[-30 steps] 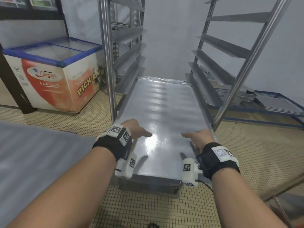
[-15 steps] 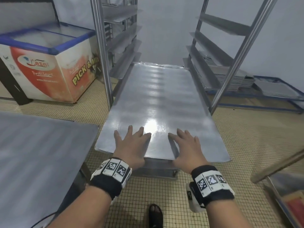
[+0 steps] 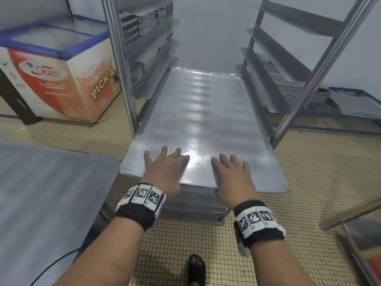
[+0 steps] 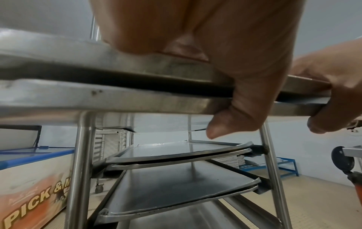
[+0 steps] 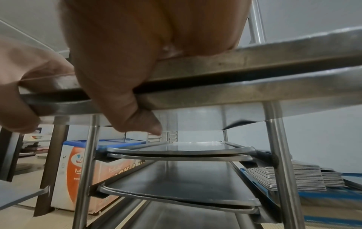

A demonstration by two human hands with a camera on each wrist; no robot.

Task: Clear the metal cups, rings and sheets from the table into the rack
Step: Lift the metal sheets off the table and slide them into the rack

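Far left: chest freezer (image 3: 61, 79) w/ blue rim, then the bare steel surface (image 3: 51, 193) at lower left; no cups or rings show anywhere in view. Next, rack (image 3: 121, 65) w/ its angled runners, lower levels already carrying sheets in pairs per wrist views. Top sheet (image 3: 202, 112) sits in the rack, far end well inside, near end sticking out past the front posts, resting on a second sheet just under it. Left hand (image 3: 165, 172): grip spread, fingers flat on top of the sheet's near edge, thumb hooked down over the rim per the wrist view. Right hand (image 3: 233, 178): same, fingers flat and spread on top, thumb below the edge. Step prob. = pushing the sheet home. Risks: the near corners flare wider than the post gap, so an uneven shove from either hand could skew it and jam a corner on a post; thumbs under the rim could get nipped betw. the two sheets; bottom sheet may ride along and overshoot at the back. Far right: stack of more sheets (image 3: 296, 89) on a low blue frame, floor level.
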